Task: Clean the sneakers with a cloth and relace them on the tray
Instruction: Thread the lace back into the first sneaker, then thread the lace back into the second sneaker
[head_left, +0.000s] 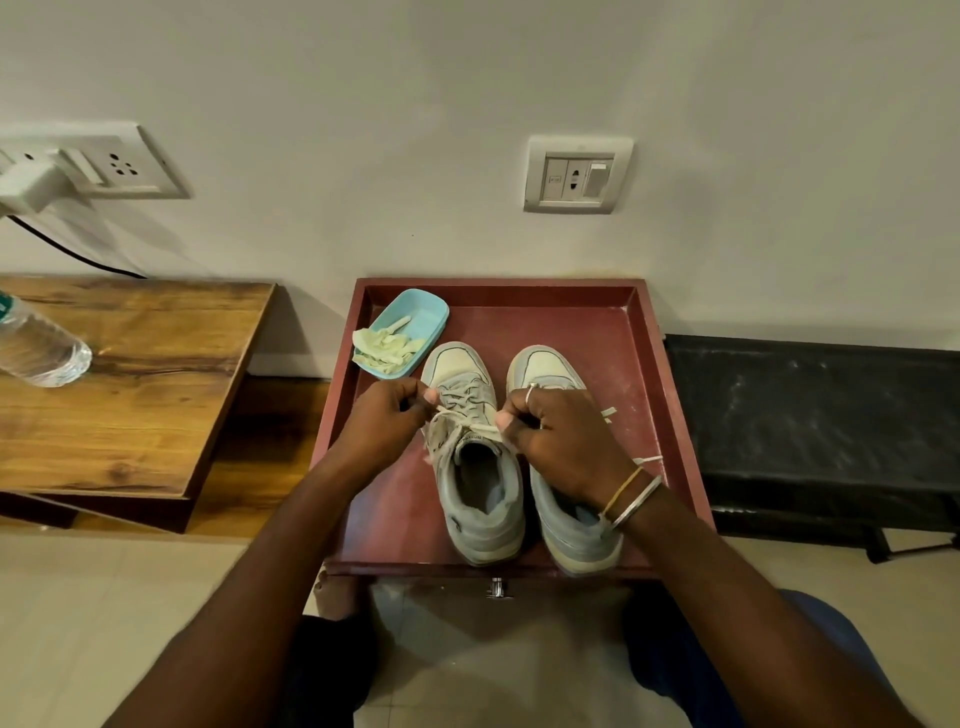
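Looks like a room in someone's home, or maybe a hotel room, definitely not a workshop or shop. Plain painted wall (467, 78) with two switch-and-socket plates, one (577, 174) right above the tray and another (122, 163) off to the left with a white charger (31, 184) plugged in. There's a wood-grain side table (130, 384) with a plastic water bottle (39, 345) lying on it, pale floor tiles (78, 623), and a low black padded bench (810, 415) against the wall. The sneakers sit on a dark red tray (670, 374), so it's just a domestic shoe-cleaning corner.
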